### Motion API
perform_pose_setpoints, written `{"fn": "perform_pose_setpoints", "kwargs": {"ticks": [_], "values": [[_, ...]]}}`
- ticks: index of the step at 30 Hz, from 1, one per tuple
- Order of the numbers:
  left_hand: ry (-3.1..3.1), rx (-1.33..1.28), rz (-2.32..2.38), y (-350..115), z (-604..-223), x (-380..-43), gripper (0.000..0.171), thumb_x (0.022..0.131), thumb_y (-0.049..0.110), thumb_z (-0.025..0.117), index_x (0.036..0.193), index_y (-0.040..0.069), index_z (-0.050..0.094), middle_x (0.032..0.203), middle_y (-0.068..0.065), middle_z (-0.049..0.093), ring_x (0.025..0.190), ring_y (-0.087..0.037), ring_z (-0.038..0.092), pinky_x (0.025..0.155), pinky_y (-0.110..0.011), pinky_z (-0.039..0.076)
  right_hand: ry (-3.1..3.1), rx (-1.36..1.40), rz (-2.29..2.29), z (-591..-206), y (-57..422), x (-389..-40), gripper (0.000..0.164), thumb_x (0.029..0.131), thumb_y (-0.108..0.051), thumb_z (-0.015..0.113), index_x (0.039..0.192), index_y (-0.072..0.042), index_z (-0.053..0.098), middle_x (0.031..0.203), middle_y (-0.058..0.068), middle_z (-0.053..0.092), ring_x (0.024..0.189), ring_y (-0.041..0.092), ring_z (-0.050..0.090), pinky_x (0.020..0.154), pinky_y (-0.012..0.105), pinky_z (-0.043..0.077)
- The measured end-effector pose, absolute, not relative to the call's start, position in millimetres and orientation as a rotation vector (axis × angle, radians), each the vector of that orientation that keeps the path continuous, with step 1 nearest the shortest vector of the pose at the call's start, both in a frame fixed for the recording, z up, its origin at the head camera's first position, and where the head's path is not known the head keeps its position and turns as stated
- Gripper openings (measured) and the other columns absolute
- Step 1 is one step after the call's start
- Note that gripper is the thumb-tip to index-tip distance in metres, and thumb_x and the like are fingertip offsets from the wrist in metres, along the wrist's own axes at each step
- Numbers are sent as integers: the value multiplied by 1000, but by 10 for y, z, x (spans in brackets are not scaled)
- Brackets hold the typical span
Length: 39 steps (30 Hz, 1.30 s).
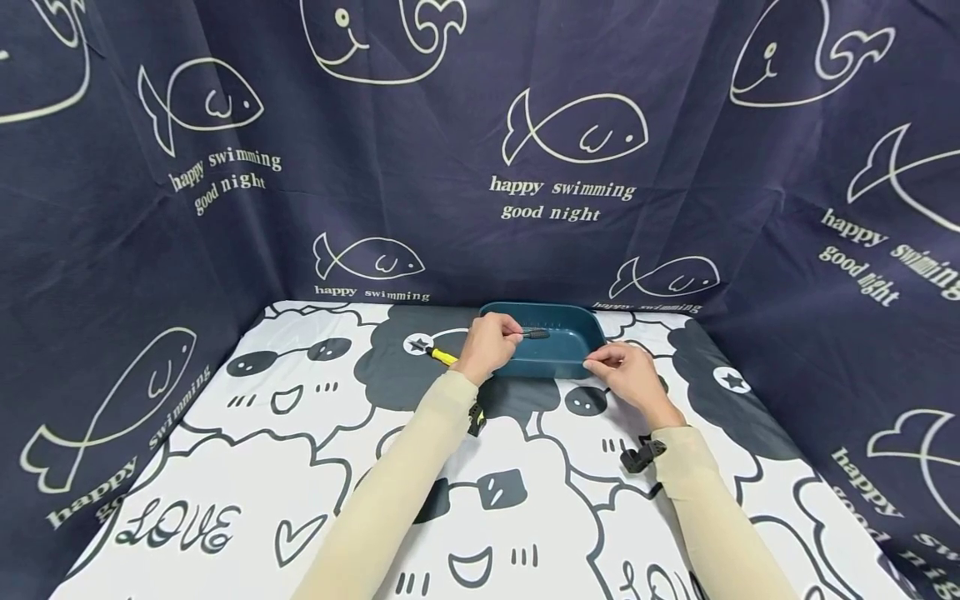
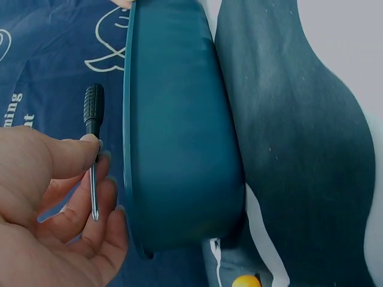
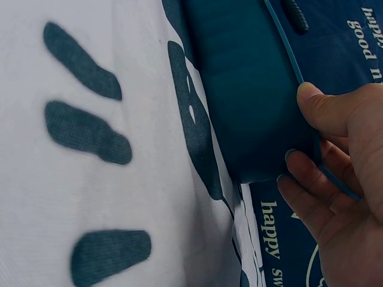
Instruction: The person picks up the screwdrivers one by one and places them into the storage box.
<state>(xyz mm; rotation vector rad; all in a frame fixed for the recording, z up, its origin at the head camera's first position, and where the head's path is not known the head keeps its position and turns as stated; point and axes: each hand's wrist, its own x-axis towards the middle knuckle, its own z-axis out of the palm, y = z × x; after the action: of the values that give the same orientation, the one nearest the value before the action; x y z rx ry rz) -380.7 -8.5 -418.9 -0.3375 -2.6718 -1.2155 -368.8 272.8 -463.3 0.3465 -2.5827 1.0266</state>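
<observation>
A small screwdriver [image 2: 94, 113] with a black ribbed handle and a thin metal shaft is pinched between the thumb and fingers of my left hand [image 1: 491, 343]. It hangs over the teal plastic basin [image 1: 551, 368], above the open top in the head view. At the basin's near right corner, my right hand [image 1: 626, 373] grips the rim, thumb on one side and fingers curled against the other, as the right wrist view shows. The basin stands on the patterned cloth near the back wall.
A yellow-and-black tool [image 1: 442, 357] lies on the cloth left of the basin, partly hidden behind the left forearm. The cloth [image 1: 262, 467] bears cartoon faces and lettering. A dark blue fish-print curtain [image 1: 450, 167] rises behind and at both sides.
</observation>
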Motion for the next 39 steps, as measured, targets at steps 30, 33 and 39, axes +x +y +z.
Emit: {"fn": "perform_pose_setpoints", "kwargs": {"ticks": [30, 33, 39], "values": [[-2743, -376, -1124, 223, -4316, -3901, 5, 95, 18, 76, 97, 16, 80, 87, 5, 75, 77, -10, 67, 70, -28, 55, -2590, 343, 1016, -4636, 2726, -3674, 7, 87, -22, 86, 89, -16, 82, 98, 4, 75, 82, 17, 65, 72, 29, 51], [-2740, -382, -1136, 224, -4312, -3909, 4, 95, 17, 75, 96, 16, 79, 87, 5, 75, 76, -11, 66, 69, -28, 54, -2592, 342, 1008, -4639, 2720, -3685, 7, 87, -22, 85, 89, -16, 82, 98, 3, 75, 83, 17, 65, 72, 29, 52], [-2748, -382, -1158, 269, -4295, -3920, 4, 96, 18, 75, 94, 18, 78, 87, 5, 73, 75, -10, 65, 68, -27, 53, -2598, 348, 983, -4631, 2715, -3695, 6, 88, -21, 85, 90, -17, 82, 97, 1, 75, 83, 17, 66, 74, 32, 53]]}}
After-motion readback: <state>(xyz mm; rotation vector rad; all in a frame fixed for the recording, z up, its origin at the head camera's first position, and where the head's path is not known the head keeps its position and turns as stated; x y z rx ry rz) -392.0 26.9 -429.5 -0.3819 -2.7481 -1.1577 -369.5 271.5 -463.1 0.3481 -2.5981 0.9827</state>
